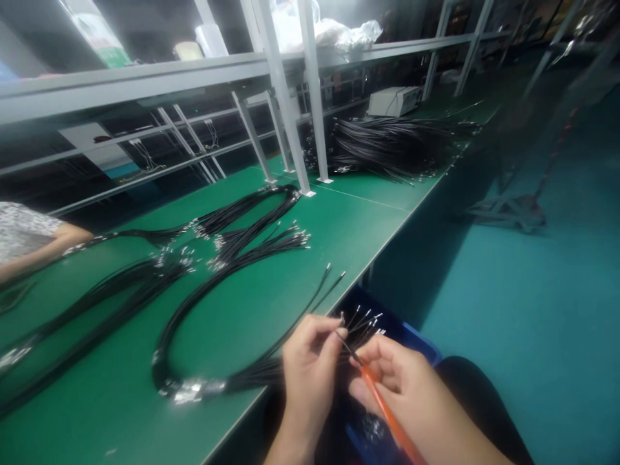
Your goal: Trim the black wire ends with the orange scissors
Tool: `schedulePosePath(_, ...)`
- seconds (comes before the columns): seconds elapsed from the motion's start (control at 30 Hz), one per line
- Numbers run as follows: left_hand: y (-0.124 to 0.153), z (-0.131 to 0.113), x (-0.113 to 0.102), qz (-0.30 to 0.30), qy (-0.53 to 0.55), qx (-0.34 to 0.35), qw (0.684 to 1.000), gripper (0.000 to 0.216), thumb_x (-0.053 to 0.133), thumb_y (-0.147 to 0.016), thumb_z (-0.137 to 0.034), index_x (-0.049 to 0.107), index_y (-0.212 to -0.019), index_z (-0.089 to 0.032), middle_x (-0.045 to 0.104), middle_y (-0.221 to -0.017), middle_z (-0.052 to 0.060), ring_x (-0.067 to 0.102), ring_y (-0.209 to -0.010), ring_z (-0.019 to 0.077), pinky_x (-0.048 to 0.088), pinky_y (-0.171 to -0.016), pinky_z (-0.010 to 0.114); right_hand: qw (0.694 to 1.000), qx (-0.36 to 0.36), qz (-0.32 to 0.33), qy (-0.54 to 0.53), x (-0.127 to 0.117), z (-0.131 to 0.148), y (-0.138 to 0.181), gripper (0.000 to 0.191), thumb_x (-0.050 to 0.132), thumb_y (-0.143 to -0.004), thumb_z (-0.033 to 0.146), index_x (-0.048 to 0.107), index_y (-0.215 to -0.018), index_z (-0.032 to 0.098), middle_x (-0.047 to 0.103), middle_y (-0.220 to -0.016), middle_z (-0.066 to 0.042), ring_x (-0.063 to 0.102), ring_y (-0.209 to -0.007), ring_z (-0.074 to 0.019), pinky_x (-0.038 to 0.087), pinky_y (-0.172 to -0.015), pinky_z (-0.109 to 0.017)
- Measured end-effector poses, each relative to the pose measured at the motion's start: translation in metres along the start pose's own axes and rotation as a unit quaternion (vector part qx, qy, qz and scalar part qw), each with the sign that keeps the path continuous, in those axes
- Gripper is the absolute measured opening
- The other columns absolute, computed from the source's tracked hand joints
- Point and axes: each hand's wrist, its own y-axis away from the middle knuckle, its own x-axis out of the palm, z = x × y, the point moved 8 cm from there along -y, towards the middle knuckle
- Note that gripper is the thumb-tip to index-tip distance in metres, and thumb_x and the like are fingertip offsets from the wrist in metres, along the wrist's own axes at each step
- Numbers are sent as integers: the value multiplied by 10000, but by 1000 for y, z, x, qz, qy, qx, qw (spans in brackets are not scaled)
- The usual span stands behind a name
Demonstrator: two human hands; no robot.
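Observation:
My left hand (pixel 310 361) is closed in a pinch on the ends of a bundle of thin black wires (pixel 252 371) with metal tips, at the front edge of the green table (pixel 121 387). My right hand (pixel 402 387) is closed round an orange-handled tool (pixel 382 403), and its tip touches the wire ends between the two hands. The bundle curves back over the table in a loop and is taped near its bend (pixel 191 389).
More black wire bundles (pixel 227 239) lie across the table, and a big heap (pixel 387 145) sits at the far end by a grey box (pixel 392 100). Shelf uprights (pixel 290 116) stand on the table. Another person's arm (pixel 39 248) rests at left. A blue bin (pixel 416 339) is below my hands.

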Motion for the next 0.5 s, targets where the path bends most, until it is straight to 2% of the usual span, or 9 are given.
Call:
schedulePosePath(0.13, -2, 0, 5, 11, -18, 4, 1000, 41, 647, -782, -214, 671, -770, -183, 648, -731, 6, 608, -695, 157, 464, -636, 241, 992, -67, -108, -17, -21, 8, 2, 201, 741, -650, 234, 612, -800, 199, 620, -612, 24, 589, -572, -150, 457, -525, -240)
schedulePosePath(0.23, -1, -3, 10, 23, -54, 23, 998, 49, 637, -793, -208, 660, -757, -184, 638, -714, 2, 595, -668, 149, 452, -619, 236, 967, -153, -196, -55, -38, 22, 1, 316, 748, -683, 302, 577, -936, 220, 663, -759, -8, 635, -691, -173, 506, -614, -263)
schedulePosePath(0.3, 1, -7, 13, 28, -84, 43, 995, 57, 630, -797, -199, 657, -748, -185, 628, -699, 1, 580, -645, 143, 443, -608, 235, 953, -207, -213, -60, -39, 31, -3, 337, 735, -710, 275, 546, -986, 234, 669, -839, -20, 645, -775, -180, 520, -671, -275)
schedulePosePath(0.4, 6, -12, 16, 37, -108, 65, 991, 69, 616, -799, -189, 655, -742, -184, 620, -680, 4, 565, -615, 143, 434, -589, 239, 939, -266, -213, -45, -33, 39, -10, 274, 682, -766, 212, 531, -991, 245, 656, -845, -7, 643, -781, -164, 522, -683, -269)
schedulePosePath(0.5, 8, -12, 17, 44, -109, 64, 991, 77, 604, -801, -179, 655, -743, -184, 624, -679, 6, 567, -609, 145, 433, -586, 241, 932, -279, -228, -31, -28, 36, -13, 266, 677, -763, 168, 536, -973, 250, 644, -807, 17, 637, -724, -143, 519, -658, -249)
